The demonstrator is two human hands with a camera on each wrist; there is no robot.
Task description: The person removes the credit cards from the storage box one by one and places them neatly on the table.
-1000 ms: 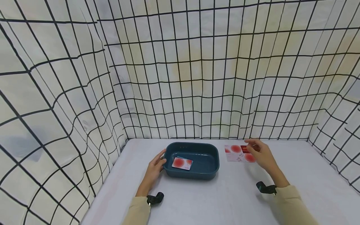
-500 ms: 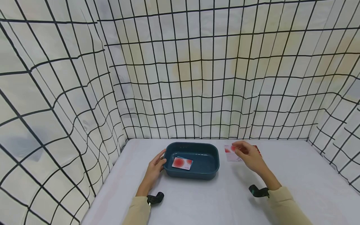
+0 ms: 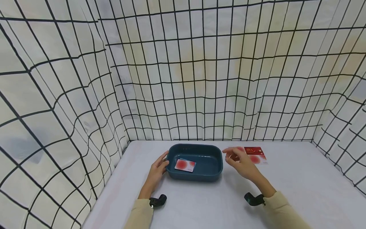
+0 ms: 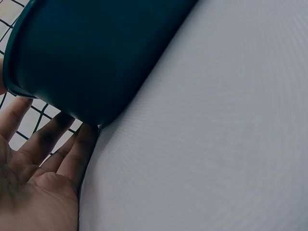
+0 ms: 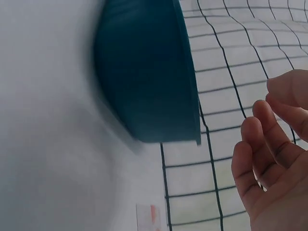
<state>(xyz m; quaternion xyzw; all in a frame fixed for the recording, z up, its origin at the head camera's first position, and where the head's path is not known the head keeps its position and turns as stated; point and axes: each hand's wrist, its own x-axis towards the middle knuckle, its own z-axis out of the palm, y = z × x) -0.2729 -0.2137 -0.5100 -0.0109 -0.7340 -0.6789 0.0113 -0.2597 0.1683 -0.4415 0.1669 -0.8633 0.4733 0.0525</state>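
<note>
A dark teal rectangular bin (image 3: 194, 177) stands on the white table. Inside it, a white card with red circles (image 3: 184, 165) overlaps a bluish card that shows only at its edge. My left hand (image 3: 155, 171) rests its extended fingers (image 4: 77, 154) against the bin's left outer side. Just off the bin's right end, my right hand (image 3: 241, 163) hovers with loosely bent fingers; nothing shows between them in the right wrist view. Behind it, a red VIP card (image 3: 254, 150) lies above a pale card with a red circle (image 3: 258, 159). The hand partly covers more card surface to their left.
White cloth with a black grid (image 3: 200, 79) rises behind the table and along both sides. A dark strap device (image 3: 158, 201) sits on the left wrist, and a similar wrist device (image 3: 254, 199) on the right. The white tabletop (image 3: 206, 203) extends in front of the bin.
My right hand has moved left from above the cards to beside the bin, uncovering the red VIP card and the circled card. My left hand and the bin have stayed put.
</note>
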